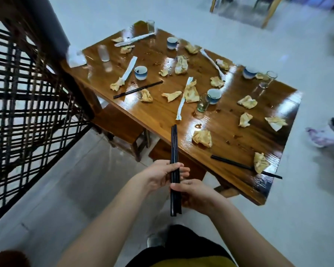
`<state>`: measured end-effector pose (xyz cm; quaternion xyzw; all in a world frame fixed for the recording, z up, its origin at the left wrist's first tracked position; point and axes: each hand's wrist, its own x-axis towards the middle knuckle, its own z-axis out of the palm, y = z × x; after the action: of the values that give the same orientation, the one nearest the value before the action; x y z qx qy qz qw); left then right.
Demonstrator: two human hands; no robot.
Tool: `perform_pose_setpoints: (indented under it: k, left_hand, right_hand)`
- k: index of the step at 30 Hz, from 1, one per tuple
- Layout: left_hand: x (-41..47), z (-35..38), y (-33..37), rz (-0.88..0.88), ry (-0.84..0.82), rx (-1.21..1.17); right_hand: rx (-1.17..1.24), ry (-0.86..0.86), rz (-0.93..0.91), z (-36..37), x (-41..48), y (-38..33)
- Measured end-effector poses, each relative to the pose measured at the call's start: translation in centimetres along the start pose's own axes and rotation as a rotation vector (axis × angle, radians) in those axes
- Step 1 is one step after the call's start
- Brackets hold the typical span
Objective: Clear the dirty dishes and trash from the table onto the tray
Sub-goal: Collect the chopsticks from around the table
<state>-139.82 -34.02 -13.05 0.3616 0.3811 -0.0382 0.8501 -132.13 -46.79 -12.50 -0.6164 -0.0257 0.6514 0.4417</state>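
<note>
The bundle of black chopsticks (174, 147) stands upright in our hands, just off the long edge of the table (162, 112) nearest us. Its upper ends reach over that edge in our view. Our left hand (162, 175) grips the bundle about its middle, with the fingers curled round it from the left and the fingertips (182, 169) showing on its right side. Our right hand (198, 196) holds it just below, with the thumb laid across the sticks and the fingers curled behind. The two hands nearly touch, and the lower ends of the sticks poke out beneath the right hand.

On the table, a loose pair of chopsticks (138, 89) lies close to the same long edge. A blue-and-white cup (141, 72) stands just beyond it, and three more like it are spread over the table. A second pair of chopsticks (237, 163) lies by the table's nearest corner, one end past the edge and part of it under a crumpled napkin (260, 162). Many more napkins are strewn across the table, along with long white paper sleeves (183, 99). A small clear glass (202, 103) stands just beside a cup near the table's middle.
</note>
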Motion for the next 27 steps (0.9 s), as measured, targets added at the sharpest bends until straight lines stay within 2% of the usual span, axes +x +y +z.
perform_pose_setpoints:
  k: [9,27]
  left_hand:
    - [4.5,1.8,4.5,-0.129,-0.121,0.233]
    - [15.2,6.6,11.8,-0.290,-0.145,0.376]
  right_hand:
    - [0.106,0.087,-0.026,-2.2,1.9,-2.1]
    - [0.222,0.230,-0.070,-8.6,6.9,-8.9]
